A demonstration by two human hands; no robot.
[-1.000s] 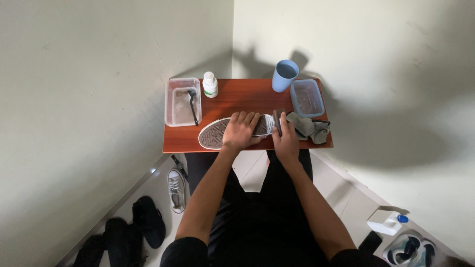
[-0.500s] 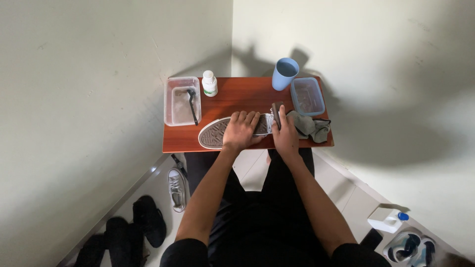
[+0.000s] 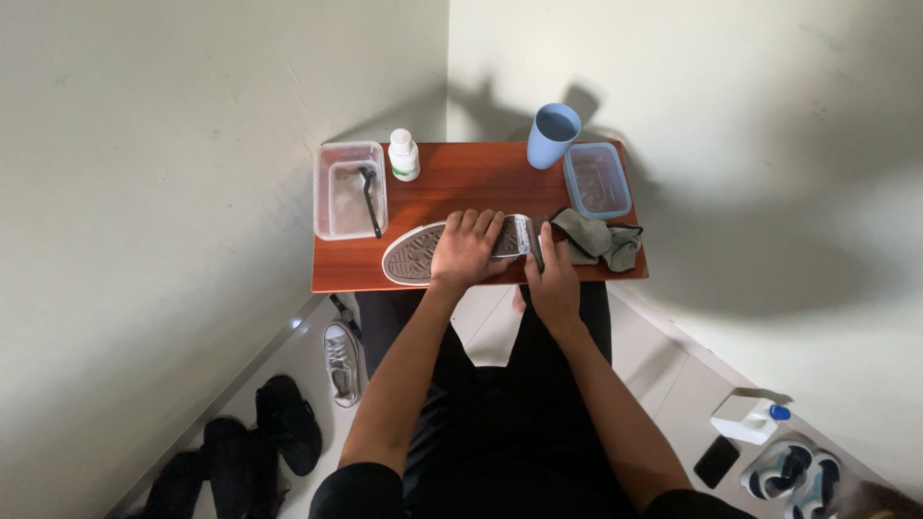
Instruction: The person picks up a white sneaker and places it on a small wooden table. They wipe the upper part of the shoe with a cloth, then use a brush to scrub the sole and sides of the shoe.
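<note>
On the reddish-brown wooden tabletop [image 3: 452, 183], left hand [image 3: 465, 252] pressing flat, fingers spread, on an upturned grey-soled shoe [image 3: 413, 259], right hand [image 3: 552, 279] resting beside its heel, touching a crumpled grey cloth [image 3: 588, 234], grip unclear.

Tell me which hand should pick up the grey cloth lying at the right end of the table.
The right hand, probably. It rests at the heel end of the sole-up grey sneaker, right beside the crumpled grey cloth. The left hand lies flat on the sole, farther from the cloth.
</note>
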